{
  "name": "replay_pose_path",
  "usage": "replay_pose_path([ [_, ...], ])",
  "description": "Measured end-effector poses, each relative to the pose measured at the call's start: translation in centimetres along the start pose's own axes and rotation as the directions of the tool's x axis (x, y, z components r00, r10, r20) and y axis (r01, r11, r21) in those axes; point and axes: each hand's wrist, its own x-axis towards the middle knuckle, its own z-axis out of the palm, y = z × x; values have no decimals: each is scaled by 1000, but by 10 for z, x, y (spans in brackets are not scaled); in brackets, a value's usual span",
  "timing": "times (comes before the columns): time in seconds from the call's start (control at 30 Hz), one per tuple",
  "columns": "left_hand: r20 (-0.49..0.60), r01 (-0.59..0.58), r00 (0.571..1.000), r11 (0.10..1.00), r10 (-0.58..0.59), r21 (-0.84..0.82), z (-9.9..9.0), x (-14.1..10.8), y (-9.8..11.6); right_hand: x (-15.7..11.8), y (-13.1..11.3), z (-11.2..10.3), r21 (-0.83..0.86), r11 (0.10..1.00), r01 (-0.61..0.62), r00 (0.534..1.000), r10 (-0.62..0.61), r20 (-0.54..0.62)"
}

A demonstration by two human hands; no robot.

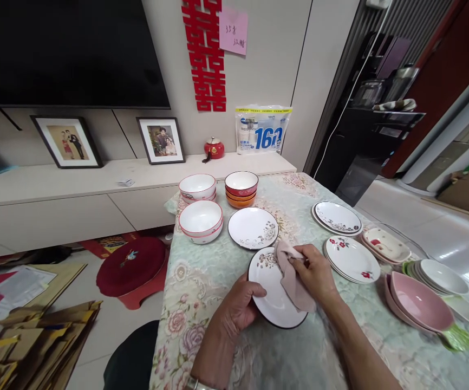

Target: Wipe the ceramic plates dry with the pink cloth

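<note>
A white plate with a dark rim and a brown floral print is tilted up over the table's near middle. My left hand grips its left edge, thumb on top and fingers underneath. In my right hand a pale pink cloth is bunched, pressed against the plate's upper right face and hanging down over it. Just beyond lies a matching dark-rimmed plate. To the right of my right hand sits a stack of white plates with red flowers.
Red-rimmed white bowls and a stack of red and orange bowls stand at the back left. On the right are floral plates, strawberry-print dishes, pink bowls and pale bowls. A red stool stands left of the table.
</note>
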Motion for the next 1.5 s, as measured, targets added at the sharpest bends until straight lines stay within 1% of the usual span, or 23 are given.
replay_pose_path([
  [0.03,5,13,1000,1000,-13,-5,0,0,-2,-3,1,2,-37,997,68,997,-67,26],
  [0.1,6,33,999,999,-33,-17,0,2,-5,-7,1,3,-78,983,166,983,-159,93],
  [0.2,-12,18,1000,999,-19,-31,1,4,-10,-8,-3,3,-116,964,238,964,-219,151],
  [0.3,-26,-8,1000,999,7,-46,2,4,-12,-9,-13,3,-129,961,246,954,-216,206],
  [0.37,-20,-18,1000,999,17,-46,4,3,-12,-11,-21,4,-119,967,225,951,-192,242],
  [0.47,7,-32,999,999,33,-28,5,1,-12,-16,-31,8,-47,976,210,942,-190,278],
  [0.53,32,-43,999,999,43,-15,5,0,-13,-18,-34,11,31,971,238,915,-235,328],
  [0.63,60,-69,996,998,69,-6,3,-1,-17,-19,-32,13,132,953,274,856,-304,418],
  [0.67,60,-82,995,997,82,-8,2,-1,-18,-18,-30,12,133,953,274,851,-304,428],
  [0.7,54,-94,994,995,95,-13,2,-2,-20,-17,-27,12,109,957,267,860,-288,421],
  [0.73,42,-105,993,994,106,-20,1,-2,-23,-16,-24,11,62,965,254,880,-258,398],
  [0.83,-7,-131,991,990,131,-50,-1,-8,-31,-15,-13,10,-139,974,180,956,-139,259],
  [0.9,-47,-144,989,988,142,-62,-1,-14,-35,-15,-10,11,-234,962,144,979,-104,176],
  [0.93,-61,-148,988,987,144,-66,-2,-17,-37,-17,-10,12,-259,955,145,982,-106,158],
  [1.03,-90,-156,985,985,149,-70,-2,-24,-37,-22,-18,18,-272,943,194,973,-149,178],
  [1.13,-90,-134,988,988,127,-80,-2,-24,-34,-27,-33,22,-210,941,267,941,-207,268],
  [1.2,-69,-116,992,989,110,-89,-3,-22,-32,-30,-44,21,-129,938,322,901,-262,346],
  [1.27,-38,-113,993,989,110,-97,-3,-21,-30,-32,-52,18,-23,932,362,849,-319,422],
  [1.33,-17,-123,992,987,122,-100,-4,-20,-30,-32,-56,15,97,924,371,797,-370,478],
  [1.37,-13,-130,992,986,129,-100,-4,-20,-31,-31,-55,14,143,921,363,781,-385,491],
  [1.4,-18,-133,991,986,132,-98,-4,-20,-31,-30,-53,13,167,921,353,780,-388,491],
  [1.43,-28,-132,991,987,130,-93,-4,-20,-32,-28,-50,13,161,926,340,796,-375,476],
  [1.5,-57,-120,992,989,115,-83,-4,-20,-32,-24,-40,13,60,951,304,861,-301,411],
])
